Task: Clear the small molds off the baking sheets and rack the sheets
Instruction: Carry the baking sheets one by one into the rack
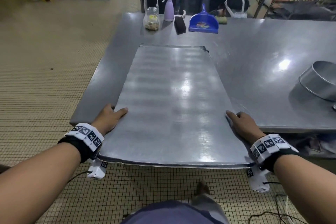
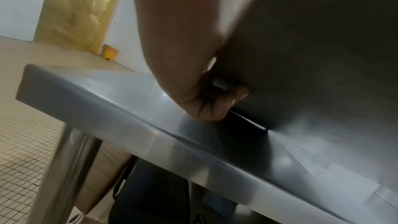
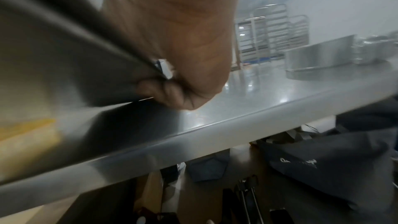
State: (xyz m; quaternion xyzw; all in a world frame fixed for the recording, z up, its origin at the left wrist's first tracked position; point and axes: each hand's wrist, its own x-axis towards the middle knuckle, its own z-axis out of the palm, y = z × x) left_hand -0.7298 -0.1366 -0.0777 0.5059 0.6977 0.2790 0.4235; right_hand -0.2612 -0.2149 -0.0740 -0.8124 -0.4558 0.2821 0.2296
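A large bare metal baking sheet (image 1: 174,100) lies lengthwise on the steel table (image 1: 254,45), its near end sticking out past the table's front edge. My left hand (image 1: 111,116) grips its left long edge, thumb on top and fingers curled under the rim (image 2: 217,101). On the opposite long edge my right hand (image 1: 241,122) grips the same way, fingers curled beneath (image 3: 172,91). The sheet's underside (image 2: 312,40) fills the left wrist view and shows in the right wrist view as underside (image 3: 64,48). No small molds lie on the sheet.
At the table's far edge stand a plastic bag (image 1: 151,19), a purple spray bottle (image 1: 168,8), a brush (image 1: 179,24) and a blue dustpan (image 1: 203,22). A round metal pan (image 1: 320,82) sits at the right. Tray racks (image 3: 273,33) stand in the background. People stand beyond the table.
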